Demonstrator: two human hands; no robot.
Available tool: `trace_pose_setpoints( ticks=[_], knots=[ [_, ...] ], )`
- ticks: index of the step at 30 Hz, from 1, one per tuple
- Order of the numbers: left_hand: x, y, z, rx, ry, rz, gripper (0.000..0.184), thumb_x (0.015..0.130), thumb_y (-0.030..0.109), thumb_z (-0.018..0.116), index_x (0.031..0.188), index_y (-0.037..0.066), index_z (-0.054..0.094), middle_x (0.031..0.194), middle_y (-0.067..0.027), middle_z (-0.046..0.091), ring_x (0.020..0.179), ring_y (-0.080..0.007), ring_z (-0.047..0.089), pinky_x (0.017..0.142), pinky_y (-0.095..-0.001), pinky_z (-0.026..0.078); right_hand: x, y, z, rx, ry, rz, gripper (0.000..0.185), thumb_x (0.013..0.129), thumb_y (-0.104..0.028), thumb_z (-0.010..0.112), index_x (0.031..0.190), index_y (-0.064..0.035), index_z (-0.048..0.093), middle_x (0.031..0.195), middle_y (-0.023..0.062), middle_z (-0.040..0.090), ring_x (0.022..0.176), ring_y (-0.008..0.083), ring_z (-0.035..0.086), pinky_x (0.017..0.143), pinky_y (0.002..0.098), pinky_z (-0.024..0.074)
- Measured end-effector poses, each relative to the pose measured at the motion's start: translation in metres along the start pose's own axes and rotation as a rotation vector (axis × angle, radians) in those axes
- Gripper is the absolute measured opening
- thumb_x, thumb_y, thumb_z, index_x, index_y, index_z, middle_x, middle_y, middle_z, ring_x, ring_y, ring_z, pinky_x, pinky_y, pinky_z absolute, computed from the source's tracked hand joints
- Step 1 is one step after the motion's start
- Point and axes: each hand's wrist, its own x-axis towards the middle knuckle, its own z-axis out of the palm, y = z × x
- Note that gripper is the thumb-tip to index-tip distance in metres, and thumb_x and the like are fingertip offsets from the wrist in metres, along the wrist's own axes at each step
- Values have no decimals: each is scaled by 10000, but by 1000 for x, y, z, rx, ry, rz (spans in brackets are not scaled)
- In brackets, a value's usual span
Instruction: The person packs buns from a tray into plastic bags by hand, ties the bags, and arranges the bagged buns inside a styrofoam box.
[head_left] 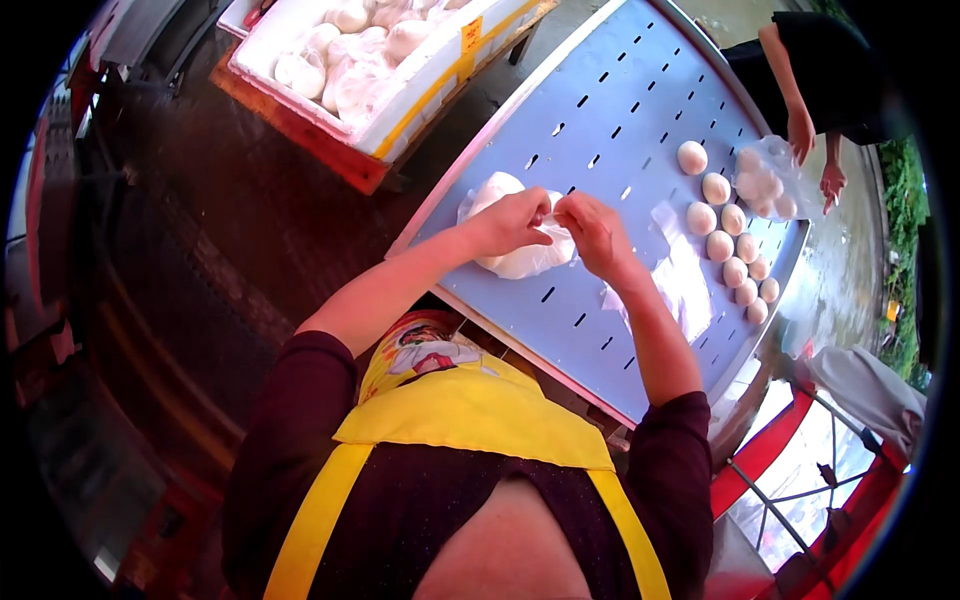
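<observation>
A clear plastic bag (530, 262) with white, round, bun-like pieces inside rests on the blue slotted table (560, 320). My left hand (512, 218) is closed, its fingers pinching the gathered top of the bag. Facing it, my right hand (594, 234) is closed on the same gathered plastic, fingertips close to the left ones. How the plastic runs between the fingers is too small to make out. Flat, thin plastic bags (684, 285) lie just right of my right hand.
Loose pale round buns (720, 246) sit in rows at the table's right. Across the table stands a person in dark clothes (800, 75), hands beside another filled bag (764, 182). A white foam box (375, 130) of bagged white pieces stands at upper left.
</observation>
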Motion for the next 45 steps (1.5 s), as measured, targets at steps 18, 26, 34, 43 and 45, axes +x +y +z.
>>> trace_pose_setpoints(
  ticks=[18, 26, 34, 43, 45],
  knots=[
    [-17, -4, 17, 44, 217, -45, 193, 716, 71, 667, 803, 44, 497, 751, -123, 574, 729, -274, 578, 658, -364, 458, -12, 29, 44, 84, 43, -159, 54, 845, -142, 618, 848, -89, 625, 859, 59, 592, 979, 260, 533, 936, 401, 334],
    [-10, -8, 14, 551, 366, 383, 35, 822, 104, 527, 847, 80, 520, 855, -96, 519, 791, -265, 605, 631, -357, 525, -11, 40, 69, 158, 5, 345, 165, 868, -66, 573, 1015, -21, 630, 899, 92, 644, 845, 195, 607, 792, 348, 443],
    [-23, -21, 0, 423, 159, 459, 52, 817, 110, 539, 839, 64, 533, 873, -105, 522, 775, -272, 621, 610, -364, 532, -32, 18, 86, 161, 162, 423, 230, 764, 8, 626, 984, -36, 674, 855, 30, 622, 828, 153, 587, 746, 285, 453],
    [-26, -8, -11, 566, -321, 266, 160, 880, 152, 483, 964, 48, 573, 956, -118, 594, 853, -297, 649, 684, -439, 524, -50, 1, 102, -624, 258, 277, 171, 747, -153, 693, 915, -137, 665, 1032, 38, 592, 983, 257, 548, 818, 395, 418],
    [-25, 4, -12, 724, -453, 324, 189, 880, 162, 484, 1006, 48, 568, 975, -134, 612, 859, -302, 659, 690, -442, 523, -69, 20, 112, -295, 484, 454, 326, 780, -191, 706, 1089, -129, 623, 1118, 68, 579, 1059, 265, 538, 886, 398, 421]
  ],
)
